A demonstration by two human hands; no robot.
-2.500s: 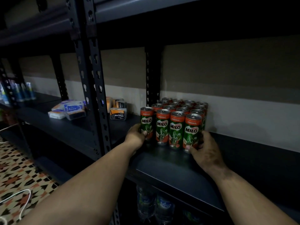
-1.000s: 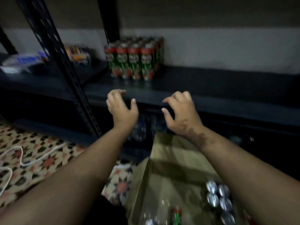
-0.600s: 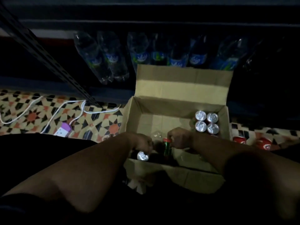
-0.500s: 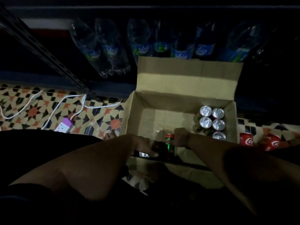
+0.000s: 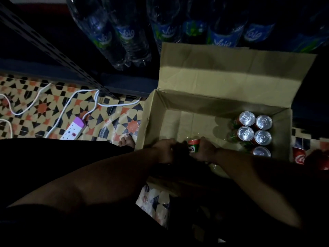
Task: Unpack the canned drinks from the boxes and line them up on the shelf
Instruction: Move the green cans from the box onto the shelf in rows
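The cardboard box (image 5: 154,120) stands open at the top, its far flap (image 5: 231,73) upright against the water bottles (image 5: 124,38) on the bottom shelf. Along the box's right wall a cluster of upright Milo cans (image 5: 254,129) fills the far right corner. The box floor (image 5: 195,125) from the left wall to those cans lies bare, and both forearms cross the near wall.

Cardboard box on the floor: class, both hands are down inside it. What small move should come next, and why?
Probably lift the can straight up out of the cardboard box. The right hand already grips its side, and the left hand sits close beside it in shadow, its own grip unclear. Other cans stand in the box's right corner, so the box is not yet emptied.
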